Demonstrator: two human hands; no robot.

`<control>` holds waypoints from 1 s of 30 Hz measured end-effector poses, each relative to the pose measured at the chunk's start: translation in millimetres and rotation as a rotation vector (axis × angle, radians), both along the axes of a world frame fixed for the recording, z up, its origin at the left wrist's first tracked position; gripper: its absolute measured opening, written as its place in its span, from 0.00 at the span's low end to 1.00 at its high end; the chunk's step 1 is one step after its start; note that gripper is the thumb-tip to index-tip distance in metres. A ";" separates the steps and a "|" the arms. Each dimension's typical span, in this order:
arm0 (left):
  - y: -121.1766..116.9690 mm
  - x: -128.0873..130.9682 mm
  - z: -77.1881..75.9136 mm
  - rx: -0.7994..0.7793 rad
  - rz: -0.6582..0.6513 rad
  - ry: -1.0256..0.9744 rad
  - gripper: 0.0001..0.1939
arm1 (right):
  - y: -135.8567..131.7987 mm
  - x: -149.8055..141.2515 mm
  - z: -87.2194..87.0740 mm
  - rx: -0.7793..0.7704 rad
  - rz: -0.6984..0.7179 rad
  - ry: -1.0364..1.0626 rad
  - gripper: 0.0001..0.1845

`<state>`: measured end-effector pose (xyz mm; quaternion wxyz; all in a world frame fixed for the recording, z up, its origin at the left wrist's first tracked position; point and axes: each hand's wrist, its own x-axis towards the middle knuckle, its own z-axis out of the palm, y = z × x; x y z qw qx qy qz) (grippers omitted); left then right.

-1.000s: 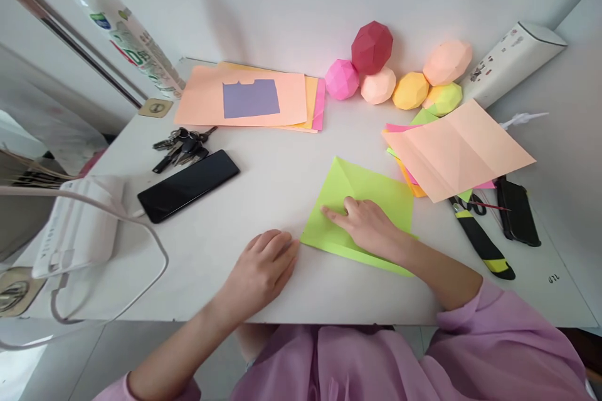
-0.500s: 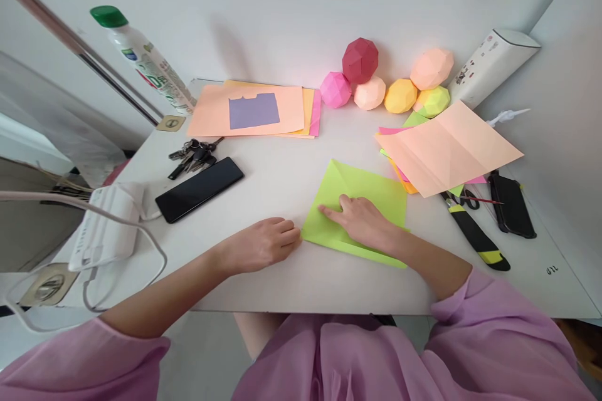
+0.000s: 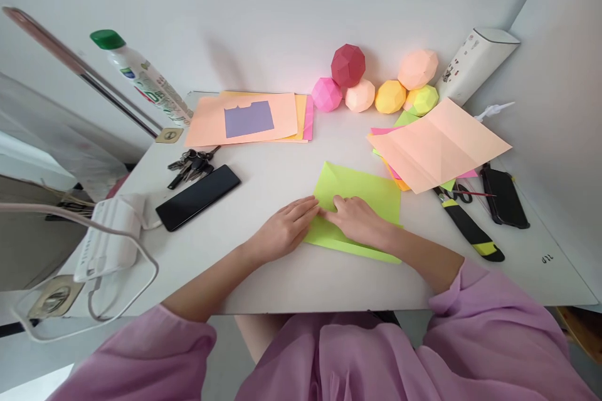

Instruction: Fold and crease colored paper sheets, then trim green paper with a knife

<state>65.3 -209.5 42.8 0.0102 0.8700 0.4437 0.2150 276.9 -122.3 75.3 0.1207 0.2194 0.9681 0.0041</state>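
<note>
A lime-green sheet of paper (image 3: 362,185) lies on the table before me, with a folded flap along its near edge. My left hand (image 3: 289,229) rests over the paper's left edge, fingers stretched out and close together. On top of the sheet is my right hand (image 3: 355,219), its index finger pointing left against the paper and the other fingers bent. The fingertips of both hands meet or nearly meet near the left edge. Neither hand grips anything that I can see.
Keys (image 3: 192,166) and a black phone (image 3: 198,197) lie left, near a white power strip (image 3: 113,238). Coloured sheets (image 3: 437,144) partly cover scissors (image 3: 461,193) and a black-and-yellow cutter (image 3: 470,225) at right. Faceted paper balls (image 3: 348,66) and a bottle (image 3: 150,84) stand behind.
My left hand has moved right and forward onto the paper's left edge, its fingers straightening. My right hand stays on the sheet. The camera view has shifted slightly.
</note>
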 end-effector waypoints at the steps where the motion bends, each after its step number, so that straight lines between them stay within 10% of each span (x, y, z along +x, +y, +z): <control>1: 3.2 4.4 -5.0 -0.031 -0.013 0.048 0.23 | 1.5 1.1 0.0 -0.036 -0.015 0.013 0.29; 7: -2.4 9.4 -15.6 -0.096 0.057 0.256 0.26 | 27.1 30.3 21.3 -0.470 -0.243 0.275 0.22; 11: -36.4 22.8 -11.3 0.009 0.208 0.306 0.25 | 28.0 69.3 39.2 -0.498 -0.530 0.456 0.23; 18: -101.6 67.1 7.7 0.061 0.404 0.463 0.22 | -37.2 96.2 0.9 -0.500 -0.748 0.907 0.22; 30: -38.1 69.4 12.7 0.256 0.031 0.334 0.24 | -40.8 78.6 -17.1 -0.247 -0.756 0.760 0.06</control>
